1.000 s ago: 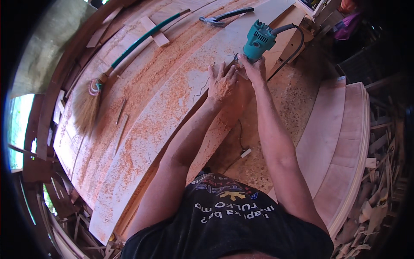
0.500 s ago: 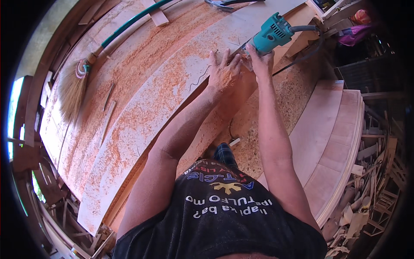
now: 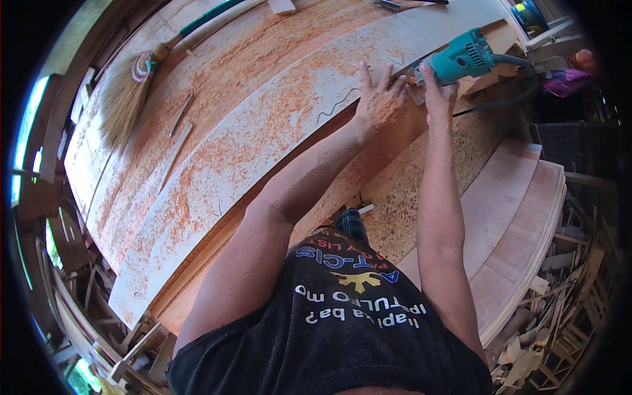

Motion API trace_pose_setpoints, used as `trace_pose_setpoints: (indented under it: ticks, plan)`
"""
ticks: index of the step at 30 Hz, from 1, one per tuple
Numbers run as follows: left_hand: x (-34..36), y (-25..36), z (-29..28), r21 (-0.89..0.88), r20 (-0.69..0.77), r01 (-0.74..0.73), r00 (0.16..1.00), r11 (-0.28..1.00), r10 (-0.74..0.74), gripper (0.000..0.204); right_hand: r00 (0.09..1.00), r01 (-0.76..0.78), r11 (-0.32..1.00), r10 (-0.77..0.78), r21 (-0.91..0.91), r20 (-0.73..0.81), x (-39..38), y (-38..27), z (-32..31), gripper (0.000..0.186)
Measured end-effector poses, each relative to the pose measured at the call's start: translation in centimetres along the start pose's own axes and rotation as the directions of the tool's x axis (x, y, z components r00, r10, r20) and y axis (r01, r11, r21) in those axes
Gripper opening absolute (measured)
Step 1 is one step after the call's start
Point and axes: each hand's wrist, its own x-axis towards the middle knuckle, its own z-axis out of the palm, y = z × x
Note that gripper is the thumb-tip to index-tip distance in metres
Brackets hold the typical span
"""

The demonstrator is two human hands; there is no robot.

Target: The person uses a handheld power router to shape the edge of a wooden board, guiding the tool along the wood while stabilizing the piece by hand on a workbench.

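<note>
A teal trim router (image 3: 466,56) with a dark cord lies tilted nearly sideways at the edge of a long curved board (image 3: 263,125). My right hand (image 3: 439,95) is closed round its lower end, thumb pointing up along the body. Just left of the tool's base, my left hand (image 3: 382,102) lies over the board's near edge, fingers stretched and spread. Its fingertips are close to the router's base; whether they touch it I cannot tell. Orange wood dust coats that hand and the board. The router's bit is hidden.
A straw broom (image 3: 125,99) and thin wood strips (image 3: 176,155) lie on the dusty worktop at left. Curved panels (image 3: 520,230) are stacked at right, beside heaped wood scraps (image 3: 526,355). A purple cloth (image 3: 567,82) and a blue can (image 3: 528,16) are at the far right.
Both hands and the router have moved right along the board's edge, while the view has also shifted. The right hand keeps its hold; the left stays spread.
</note>
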Motion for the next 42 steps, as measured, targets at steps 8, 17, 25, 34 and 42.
trace_pose_setpoints:
  ticks: [8,17,25,34,42]
  plan:
    - [0.8,1.3,-0.2,0.009,0.050,0.084,0.995,0.996,-0.085,0.046,0.998,0.052,0.996,-0.051,0.071,-0.023,0.0,-1.6,0.6,0.044]
    - [1.6,3.6,-2.1,0.026,0.262,0.165,0.951,0.986,-0.166,0.060,0.998,-0.061,0.996,0.059,0.072,0.019,0.2,-1.9,0.3,0.046]
    - [2.1,3.3,-1.5,0.041,0.298,0.097,0.949,0.994,-0.104,0.069,1.000,-0.029,0.999,0.029,0.039,-0.004,1.1,-0.7,-0.5,0.061]
    - [1.7,3.1,-0.7,-0.051,0.103,0.201,0.975,0.978,-0.195,0.066,1.000,-0.008,0.998,0.008,0.063,0.004,1.3,-1.0,0.3,0.057]
    - [2.1,4.2,0.6,-0.044,0.065,0.211,0.976,0.976,-0.208,0.063,0.996,-0.076,0.995,0.079,0.066,-0.040,2.1,0.0,-0.7,0.050]
